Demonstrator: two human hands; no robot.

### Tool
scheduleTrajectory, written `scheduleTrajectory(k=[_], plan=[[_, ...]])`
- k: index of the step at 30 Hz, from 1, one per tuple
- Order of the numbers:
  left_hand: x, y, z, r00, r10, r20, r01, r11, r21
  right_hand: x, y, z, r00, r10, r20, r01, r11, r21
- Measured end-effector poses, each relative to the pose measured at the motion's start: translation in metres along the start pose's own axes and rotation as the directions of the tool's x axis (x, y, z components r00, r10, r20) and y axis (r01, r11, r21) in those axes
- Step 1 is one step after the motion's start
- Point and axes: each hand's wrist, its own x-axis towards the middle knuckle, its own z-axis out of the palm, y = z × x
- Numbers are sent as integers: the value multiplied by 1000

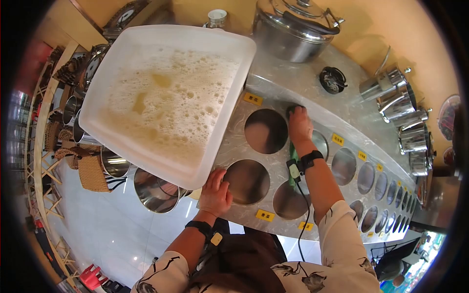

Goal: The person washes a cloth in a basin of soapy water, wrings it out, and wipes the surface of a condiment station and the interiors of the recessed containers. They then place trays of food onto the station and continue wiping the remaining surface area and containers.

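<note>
**Tip for cloth work around round wells**

Right hand (299,124) has its fingers curled round a cloth (292,150), I think, on the table (234,146) beside the uppermost well (266,131). Flat, even pressure would suit those rims imo. Left hand (215,194), fingers loosely open, rests near the tub (185,30); don't bump it.

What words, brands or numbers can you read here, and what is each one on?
"葱花": yellow label on the counter, beside the white tub.
"香菜": front yellow label, same counter.
Remaining yellow labels: too small or blurred.
</note>
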Motion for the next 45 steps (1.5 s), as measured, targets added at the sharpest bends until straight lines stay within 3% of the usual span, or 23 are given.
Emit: scheduleTrajectory(k=[2, 3, 5, 7, 9, 12, 16, 18, 22, 25, 27, 28, 30, 31, 33, 35, 37, 39, 41, 43, 45], plan=[[0, 0, -1, 1000, 5, 7, -5, 1000, -17, 5, -14, 2, 990, 137, -28, -136, 990, 26], [0, 0, -2, 1000, 1, 8, -1, 1000, -7, 5, -22, 8, 991, 133, -25, -132, 991, 35], [1, 1, -1, 1000, 17, -7, -18, 999, -50, 4, -38, 19, 995, -3, -96, 11, 997, 80], [1, 1, -1, 1000, 22, -9, -22, 998, -59, 8, -70, 26, 994, -39, -106, 53, 990, 129], [2, 0, -3, 1000, 18, -11, -19, 998, -61, 12, -101, 30, 981, -92, -168, 151, 912, 382], [1, 1, -5, 1000, 12, 0, -12, 997, -75, 1, -128, 35, 973, -219, -71, 229, 888, 399], [-2, 0, 0, 1000, -17, -3, 17, 996, -86, -42, -132, 29, 964, -264, 21, 227, 865, 448], [-8, -3, 1, 998, -70, 1, 69, 992, -107, -69, -132, 13, 883, -469, -12, 427, 791, 438], [-6, -2, 0, 999, -34, -29, 31, 992, -124, -95, -121, -2, 813, -583, 8, 493, 695, 524], [-5, 0, -3, 999, -26, -36, 21, 993, -116, -114, -90, -18, 754, -636, 160, 488, 707, 512], [-5, 1, -2, 999, -34, -22, 32, 997, -71, -141, -58, -30, 650, -638, 413, 494, 768, 408], [-6, 0, 0, 999, -26, -33, 23, 997, -79, -162, -48, -37, 650, -626, 431, 479, 778, 407], [-6, 0, 0, 999, -19, -32, 17, 997, -76, -206, -36, -52, 732, -523, 438, 267, 810, 522], [-6, -1, 0, 999, -5, -48, 2, 998, -57, -229, -34, -52, 735, -508, 449, 249, 818, 519], [-6, -2, 3, 999, -3, -33, 1, 998, -69, -269, -29, -49, 818, -423, 388, 84, 757, 648], [-6, -1, 2, 1000, -12, -19, 11, 998, -68, -318, -35, -45, 806, -461, 371, 16, 643, 765], [-5, -1, 3, 1000, 6, -12, -7, 998, -62, -367, -39, -46, 638, -504, 582, -46, 730, 682], [-7, -3, 6, 999, 16, -48, -18, 999, -41, -409, -20, -35, 449, -474, 757, 8, 850, 527], [-5, -2, 6, 998, 46, -50, -47, 998, -35, -437, 5, -49, 724, -429, 540, -197, 621, 758], [-7, -2, 5, 997, 70, -36, -71, 997, -33, -474, 53, -58, 495, -211, 843, -657, 544, 521], [-5, -2, 5, 998, 51, -35, -52, 999, 0, -460, 52, -120, 468, 44, 883, -854, 279, 439]])
